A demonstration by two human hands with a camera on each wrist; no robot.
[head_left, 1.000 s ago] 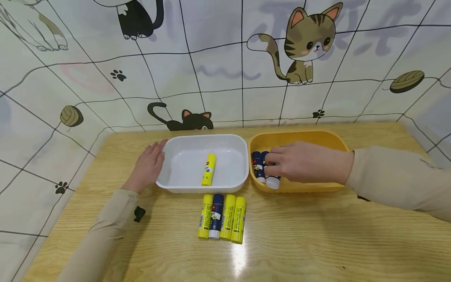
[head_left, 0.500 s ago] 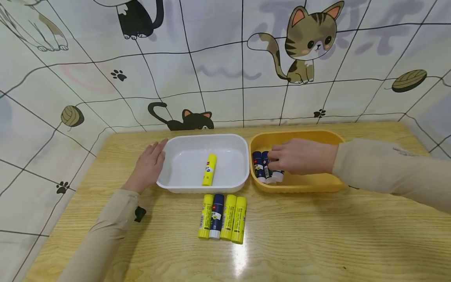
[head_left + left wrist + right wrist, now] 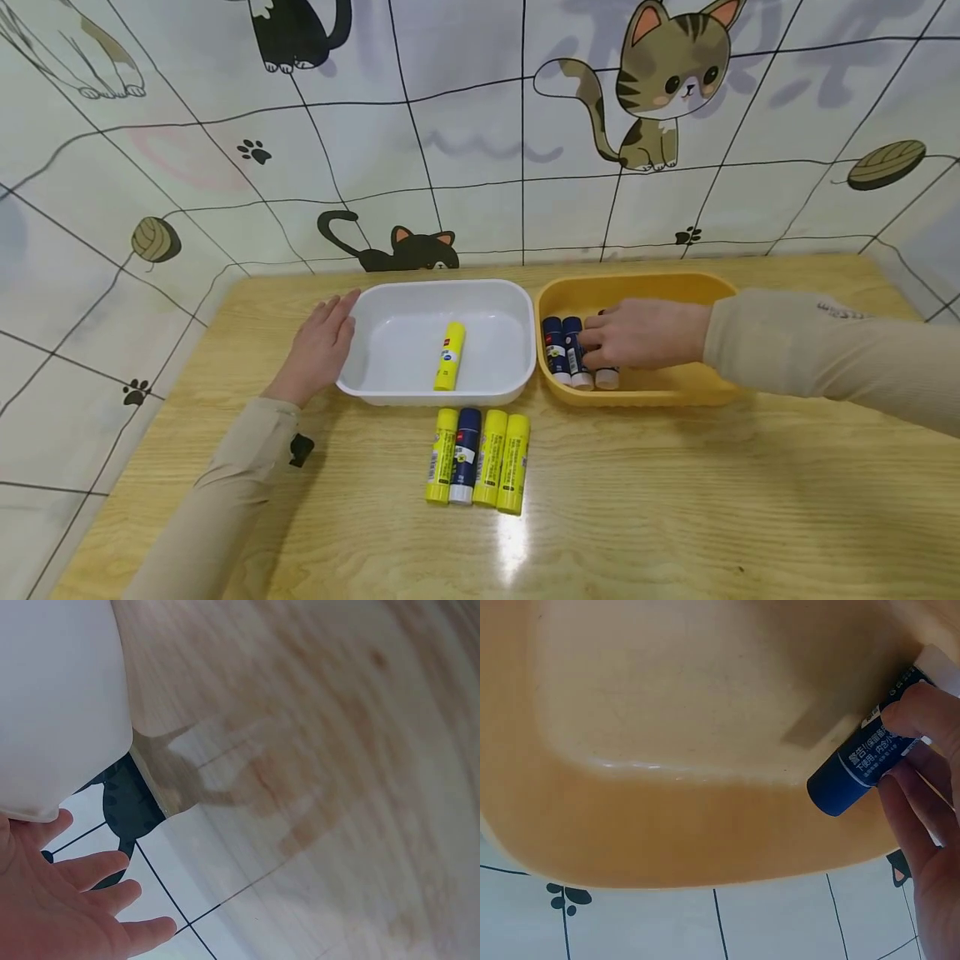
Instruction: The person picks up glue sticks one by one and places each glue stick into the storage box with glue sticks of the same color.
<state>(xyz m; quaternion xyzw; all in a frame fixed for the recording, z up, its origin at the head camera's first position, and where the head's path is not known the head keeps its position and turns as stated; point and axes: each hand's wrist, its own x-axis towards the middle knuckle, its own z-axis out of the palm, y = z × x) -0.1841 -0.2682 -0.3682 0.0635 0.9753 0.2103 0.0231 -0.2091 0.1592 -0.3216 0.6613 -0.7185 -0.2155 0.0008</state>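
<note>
My right hand [image 3: 637,333] is inside the orange-yellow bin [image 3: 697,397], pinching a navy glue stick [image 3: 870,746] between thumb and fingers. In the head view that stick is mostly covered by the hand; its white end shows below. Two more navy glue sticks, one of them here [image 3: 556,350], lie side by side along the bin's left wall. My left hand [image 3: 315,346] rests with straight fingers at the left side of the white bin [image 3: 435,398]. A single yellow glue stick [image 3: 450,357] lies in the white bin.
In front of the white bin, a row of several glue sticks lies on the wooden table [image 3: 637,500]: yellow ones [image 3: 491,458] and a navy one [image 3: 465,456]. The bins stand side by side. Behind the table hangs a cat-patterned backdrop [image 3: 480,167].
My right hand has shifted slightly right within the orange-yellow bin, carrying the navy glue stick away from the two at the wall. The left hand stays at the white bin.
</note>
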